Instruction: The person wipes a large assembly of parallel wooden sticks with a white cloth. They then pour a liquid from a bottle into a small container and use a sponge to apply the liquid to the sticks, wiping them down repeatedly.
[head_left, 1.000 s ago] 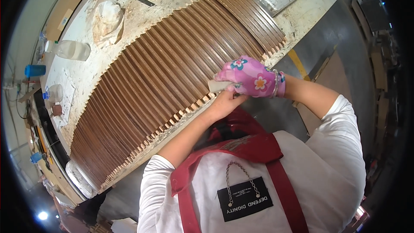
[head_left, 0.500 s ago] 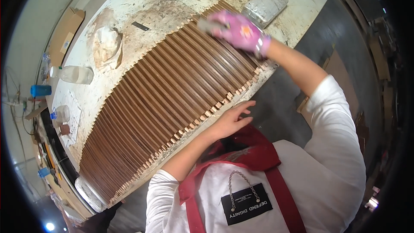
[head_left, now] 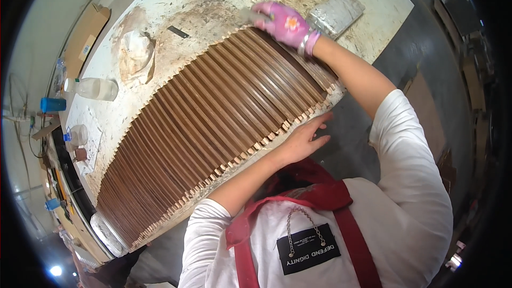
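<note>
A long panel of brown wooden slats [head_left: 213, 122] lies slantwise across a stained white table [head_left: 213, 5]. My right hand [head_left: 285, 24], in a pink flowered glove, reaches to the panel's far edge and is closed on a small pale pad [head_left: 252, 16] pressed against the slat tops. My bare left hand [head_left: 306, 137] rests against the panel's near edge, where the slat ends stick out, with its fingers spread and flat and nothing in it.
On the table beyond the panel lie a crumpled white rag [head_left: 136, 53], a clear plastic bottle [head_left: 96, 88], a plastic-wrapped block [head_left: 336, 13], a small dark strip [head_left: 177, 32] and a cardboard piece [head_left: 85, 37]. A blue cup [head_left: 53, 104] and a small jar [head_left: 78, 134] stand left.
My right hand has travelled with the pad from the panel's near edge across the slats to the far edge. My left hand has stayed at the near edge, fingers now spread.
</note>
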`<action>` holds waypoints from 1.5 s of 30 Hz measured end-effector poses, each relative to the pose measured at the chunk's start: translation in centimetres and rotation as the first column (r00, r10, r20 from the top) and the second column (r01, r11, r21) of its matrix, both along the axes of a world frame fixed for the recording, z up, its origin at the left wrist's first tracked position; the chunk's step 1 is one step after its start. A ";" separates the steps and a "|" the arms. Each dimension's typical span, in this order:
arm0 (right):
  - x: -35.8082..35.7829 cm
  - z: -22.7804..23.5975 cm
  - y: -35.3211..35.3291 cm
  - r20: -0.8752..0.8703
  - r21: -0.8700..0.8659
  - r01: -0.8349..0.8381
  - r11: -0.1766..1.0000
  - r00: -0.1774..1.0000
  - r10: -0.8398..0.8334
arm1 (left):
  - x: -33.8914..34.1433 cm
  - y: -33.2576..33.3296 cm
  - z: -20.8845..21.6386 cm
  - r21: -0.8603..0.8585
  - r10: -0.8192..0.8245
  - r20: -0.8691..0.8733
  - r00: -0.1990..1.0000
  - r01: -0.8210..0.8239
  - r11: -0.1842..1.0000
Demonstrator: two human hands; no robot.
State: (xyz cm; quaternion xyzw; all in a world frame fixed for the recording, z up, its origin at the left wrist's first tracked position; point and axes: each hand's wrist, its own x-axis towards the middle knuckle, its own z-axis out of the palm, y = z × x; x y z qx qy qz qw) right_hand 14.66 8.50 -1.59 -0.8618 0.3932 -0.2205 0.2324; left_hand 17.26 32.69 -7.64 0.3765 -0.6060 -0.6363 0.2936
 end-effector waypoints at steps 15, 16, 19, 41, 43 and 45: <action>0.6 -1.2 -0.8 -0.009 -0.018 -0.058 0.998 0.998 0.058 | -3.0 -1.4 -2.0 0.030 0.216 -0.101 0.971 -0.213 0.976; 0.8 -1.2 -0.2 -0.074 -0.021 -0.088 0.996 0.993 0.086 | -2.9 -1.4 -2.1 0.021 0.216 -0.097 0.972 -0.215 0.976; 0.9 -1.7 1.7 -0.213 -0.082 -0.197 0.977 0.961 0.176 | -2.6 -1.5 -2.4 -0.001 0.218 -0.081 0.973 -0.219 0.976; 3.9 -2.6 1.4 -0.177 -0.227 -0.402 0.887 0.913 0.369 | -2.8 -1.5 -1.9 0.015 0.206 -0.040 0.978 -0.205 0.979; 3.9 -3.6 3.3 -0.341 -0.261 -0.489 0.832 0.853 0.395 | -2.6 -1.5 -1.8 0.014 0.227 -0.044 0.973 -0.227 0.974; 1.9 -1.2 7.2 -0.264 0.198 -0.504 0.840 0.798 0.542 | -2.6 -1.7 -1.6 0.026 0.253 -0.047 0.966 -0.252 0.967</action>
